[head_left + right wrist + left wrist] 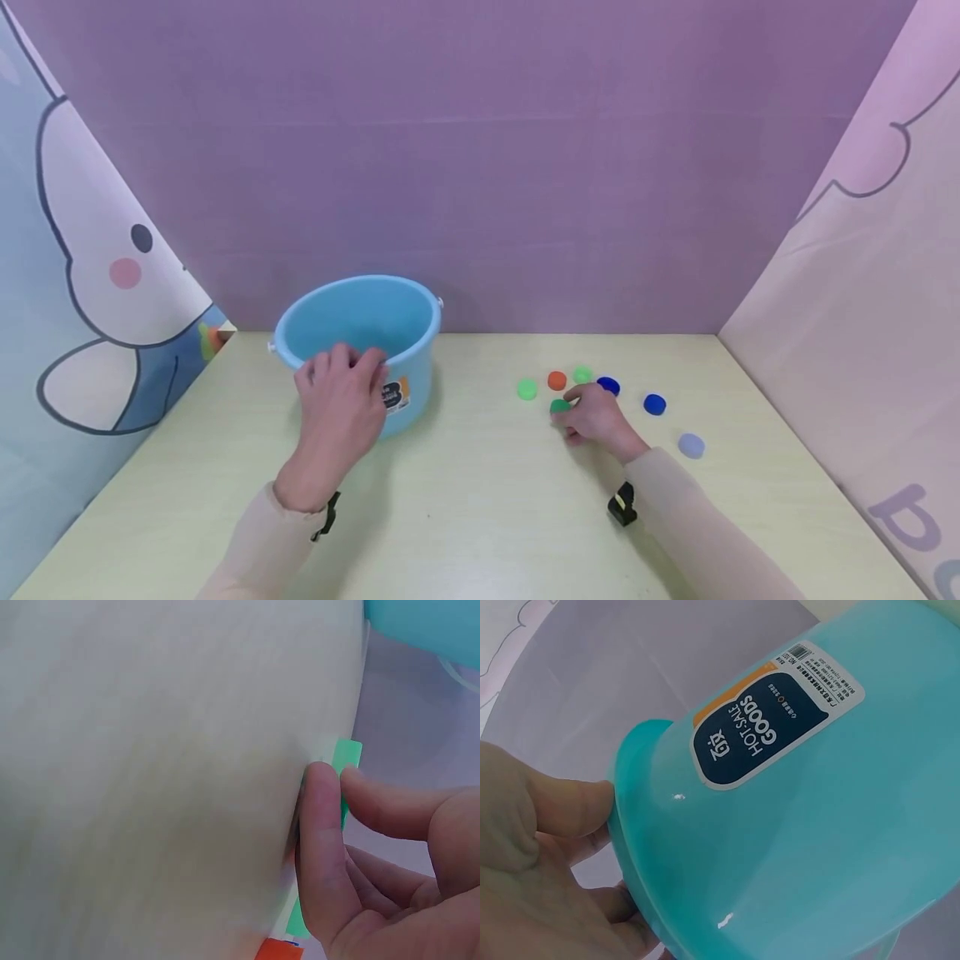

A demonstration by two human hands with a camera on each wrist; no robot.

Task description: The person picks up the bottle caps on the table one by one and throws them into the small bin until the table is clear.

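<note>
A light-blue bucket (420, 383) stands upright at the left of the table, with a label on its outer side. My left hand (341, 412) holds its near rim, thumb outside and fingers hooked over the edge; the left wrist view shows the thumb against the rim (622, 802). To the right of the bucket, my right hand (596, 417) is low over the table. Its thumb and index finger pinch a green bottle cap (560, 406), partly hidden by the fingers. A light green cap (347, 755) shows just beyond the fingertips in the right wrist view.
Around the right hand lie two light green caps (527, 389), an orange-red cap (557, 381) and two dark blue caps (655, 404). A pale blue cap (691, 446) lies nearer, by the right sleeve. A purple cloth wall (525, 208) borders the table's back edge.
</note>
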